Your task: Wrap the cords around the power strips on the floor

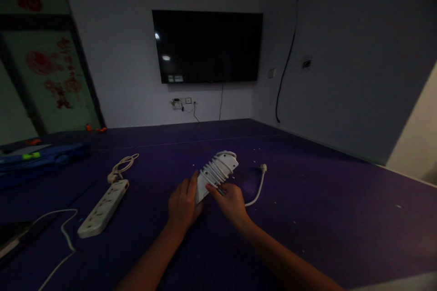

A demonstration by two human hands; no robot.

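Note:
A white power strip [202, 189] is held at a tilt just above the purple surface, its white cord [217, 169] wound round it in several turns. My left hand [182, 202] is closed round the near end of the strip. With thumb and fingers pinched, my right hand [232, 202] grips the cord at the strip's right side. From beneath that hand the loose end of the cord curves out to the right, ending in a white plug [263, 168]. My fingers partly hide the strip's lower end.
A second white power strip [104, 209] lies at the left, its cord [123, 163] looped behind it. Another thin white cable [66, 232] runs along the lower left. Blue cloth [51, 154] lies far left on the purple surface [324, 218]. A television [208, 47] hangs on the back wall.

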